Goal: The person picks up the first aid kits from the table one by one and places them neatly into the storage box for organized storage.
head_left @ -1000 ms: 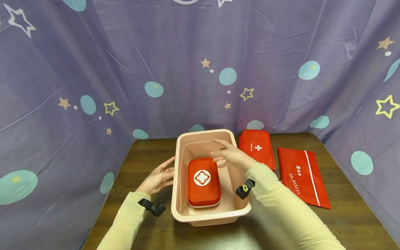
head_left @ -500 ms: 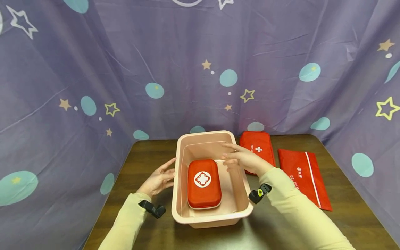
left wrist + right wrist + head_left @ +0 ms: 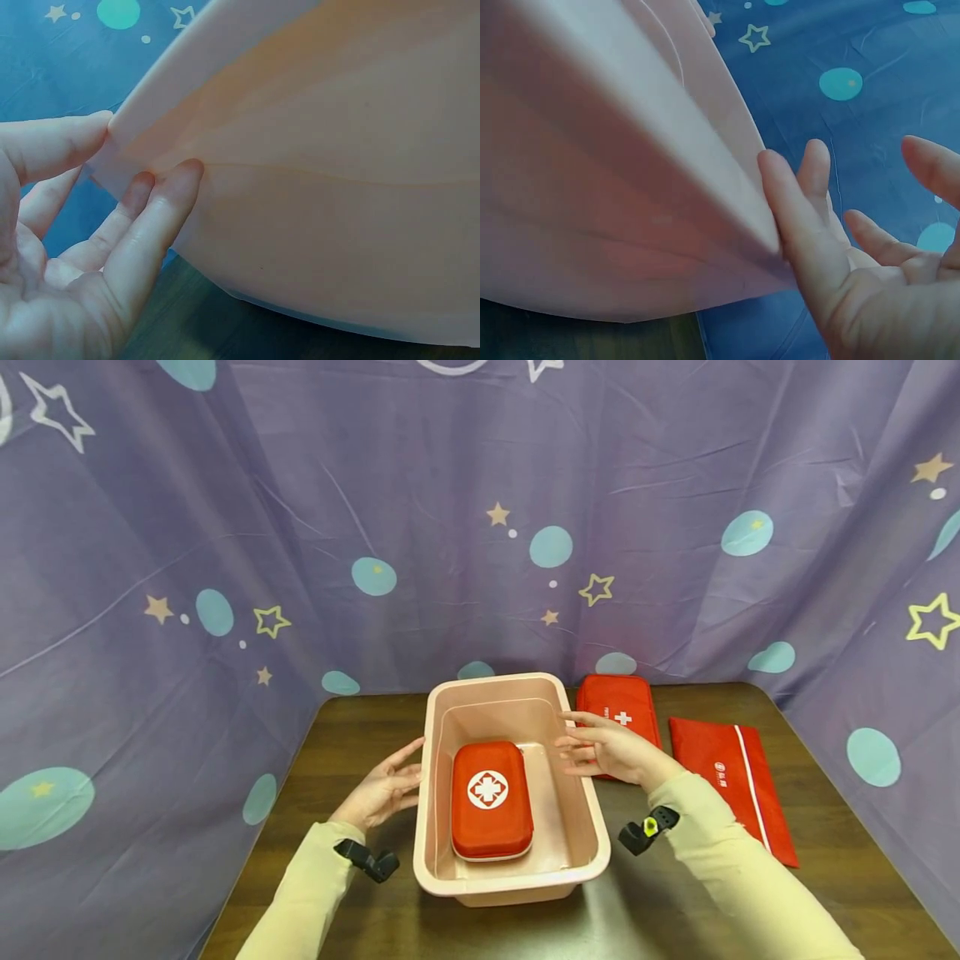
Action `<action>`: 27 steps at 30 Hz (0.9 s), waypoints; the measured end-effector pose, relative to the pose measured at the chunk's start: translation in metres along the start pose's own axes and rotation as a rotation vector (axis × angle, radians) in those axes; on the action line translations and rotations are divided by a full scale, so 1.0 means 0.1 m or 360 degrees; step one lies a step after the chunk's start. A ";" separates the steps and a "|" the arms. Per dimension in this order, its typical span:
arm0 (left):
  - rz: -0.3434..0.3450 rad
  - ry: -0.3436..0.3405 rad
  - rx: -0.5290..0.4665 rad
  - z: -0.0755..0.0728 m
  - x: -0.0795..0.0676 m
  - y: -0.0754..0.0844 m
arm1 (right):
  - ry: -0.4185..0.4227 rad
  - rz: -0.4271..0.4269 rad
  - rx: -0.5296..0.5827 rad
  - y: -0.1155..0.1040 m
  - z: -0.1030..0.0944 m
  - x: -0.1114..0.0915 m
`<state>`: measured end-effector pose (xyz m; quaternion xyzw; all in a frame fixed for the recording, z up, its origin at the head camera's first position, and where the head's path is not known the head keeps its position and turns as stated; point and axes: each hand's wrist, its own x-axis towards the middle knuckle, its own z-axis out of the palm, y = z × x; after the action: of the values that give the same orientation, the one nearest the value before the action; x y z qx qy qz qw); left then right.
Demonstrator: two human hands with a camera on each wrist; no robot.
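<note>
A pale pink plastic bin (image 3: 517,885) stands on the table with a red hard-shell first aid case (image 3: 491,831) lying inside it, white cross emblem facing up. At the bin's left side, my left hand (image 3: 381,792) has its fingers extended. In the left wrist view, those fingertips touch the rim and outer wall (image 3: 337,240). My right hand (image 3: 611,750) is at the right rim, fingers spread and loosely straight, overlapping the edge in the head view. The right wrist view shows one finger along the bin's outside (image 3: 615,202), the others apart from it.
Right of the bin, a red first aid pouch (image 3: 617,693) lies partly behind my right hand. Further right is a flat red zip bag (image 3: 720,760) with a white stripe. A purple patterned curtain (image 3: 420,485) hangs behind and beside the wooden table (image 3: 360,727).
My right hand has moved right, from above the inside of the bin to its right rim. The left hand, the bin and the case have stayed put.
</note>
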<state>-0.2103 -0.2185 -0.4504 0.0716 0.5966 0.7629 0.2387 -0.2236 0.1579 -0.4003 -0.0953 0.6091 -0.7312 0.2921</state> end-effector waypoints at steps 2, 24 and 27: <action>0.0000 0.0000 -0.0010 0.00 0.00 0.00 | -0.0015 -0.0006 0.0042 0.02 -0.03 -0.02; 0.0001 0.0003 -0.0002 0.06 -0.04 0.04 | -0.0121 -0.0052 0.0291 0.28 -0.43 -0.19; 0.0006 -0.0001 0.0014 0.05 -0.04 0.03 | -0.0096 -0.0023 0.0297 0.32 -0.47 -0.22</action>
<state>-0.2053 -0.2164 -0.4454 0.0740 0.5996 0.7608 0.2370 -0.2193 0.2065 -0.4374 -0.0941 0.5286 -0.7836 0.3128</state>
